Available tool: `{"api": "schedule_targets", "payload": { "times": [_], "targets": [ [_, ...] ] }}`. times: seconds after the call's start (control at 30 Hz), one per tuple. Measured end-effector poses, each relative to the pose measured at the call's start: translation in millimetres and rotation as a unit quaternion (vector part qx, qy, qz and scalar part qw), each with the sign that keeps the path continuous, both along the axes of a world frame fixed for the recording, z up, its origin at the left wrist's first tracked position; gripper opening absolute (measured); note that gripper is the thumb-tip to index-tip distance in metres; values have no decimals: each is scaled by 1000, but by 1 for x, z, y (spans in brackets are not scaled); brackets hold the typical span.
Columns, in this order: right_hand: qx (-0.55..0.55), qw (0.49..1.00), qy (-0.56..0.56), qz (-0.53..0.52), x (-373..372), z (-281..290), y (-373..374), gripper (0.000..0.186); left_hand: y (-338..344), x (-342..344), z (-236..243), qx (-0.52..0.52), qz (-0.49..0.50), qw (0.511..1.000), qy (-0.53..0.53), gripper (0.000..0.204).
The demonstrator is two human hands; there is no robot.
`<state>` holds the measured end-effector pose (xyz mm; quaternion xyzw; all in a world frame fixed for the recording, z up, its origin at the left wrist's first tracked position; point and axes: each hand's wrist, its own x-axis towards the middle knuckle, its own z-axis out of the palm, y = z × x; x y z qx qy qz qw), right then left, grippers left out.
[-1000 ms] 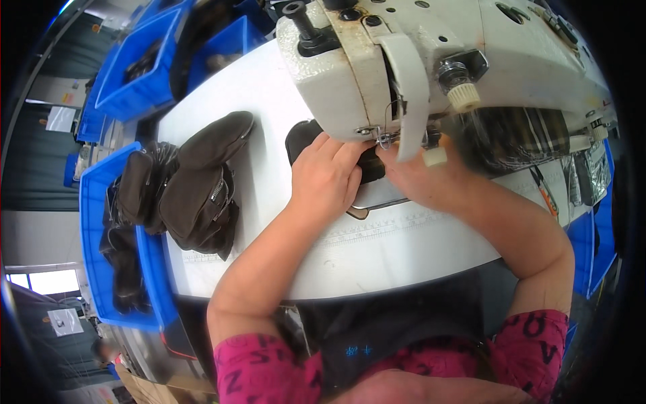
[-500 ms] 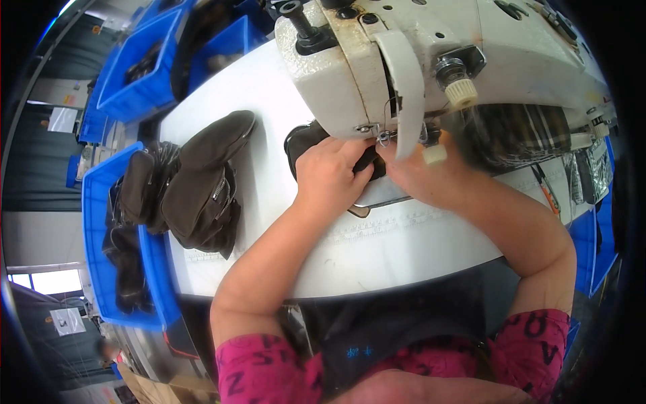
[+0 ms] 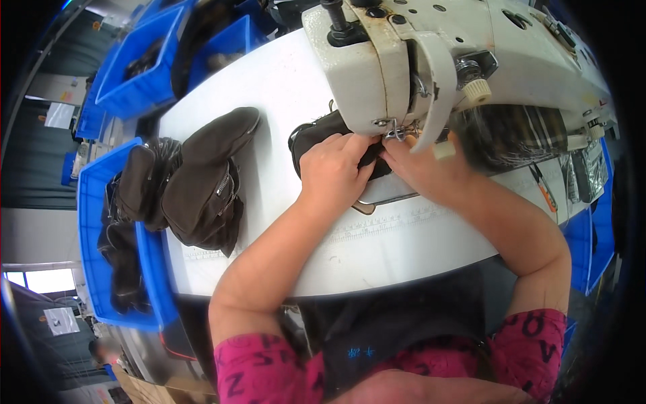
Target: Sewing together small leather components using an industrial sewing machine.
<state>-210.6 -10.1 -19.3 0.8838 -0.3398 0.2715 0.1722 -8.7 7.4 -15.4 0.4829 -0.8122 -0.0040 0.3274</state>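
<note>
Under the head of a white sewing machine (image 3: 363,74) lies a dark fabric pouch (image 3: 316,133) with a zipper along its edge. My left hand (image 3: 334,168) presses on the pouch, its fingers bent and gripping the fabric just left of the needle area. Close by on the right, my right hand (image 3: 427,168) has its fingertips pinched at the fabric beside the presser foot (image 3: 396,133). Part of the pouch is hidden under both hands and the machine head.
Several dark brown pouches (image 3: 202,195) are piled on the white table (image 3: 323,269) at left, overlapping a blue bin (image 3: 158,269). Orange-handled snips (image 3: 544,188) lie at right. More blue bins (image 3: 138,81) stand at the back left. A person (image 3: 108,353) shows at far left.
The machine head appears slightly farther right and higher in the picture as the view shifts. More of the pouch shows at its upper left. Both hands keep their hold near the needle.
</note>
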Motion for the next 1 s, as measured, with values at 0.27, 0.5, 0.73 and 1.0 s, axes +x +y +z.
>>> {"api": "schedule_targets", "payload": {
  "times": [0.27, 0.5, 0.73, 1.0],
  "targets": [
    [27, 998, -9, 56, 1, 4, -2, 31, 2, -1, 2, -9, -10, 1000, -19, 33],
    [78, 995, -19, 66, -5, -3, -1, 22, 3, -4, 1, 15, 2, 1000, -15, 30],
    [-27, 998, 48, -1, 4, 0, 0, 28, 1, 8, 6, 176, -73, 972, 141, 28],
    [-52, 994, 92, 29, -3, -14, -3, 28, -7, 17, 21, 254, -103, 961, 44, 20]
  ]
}}
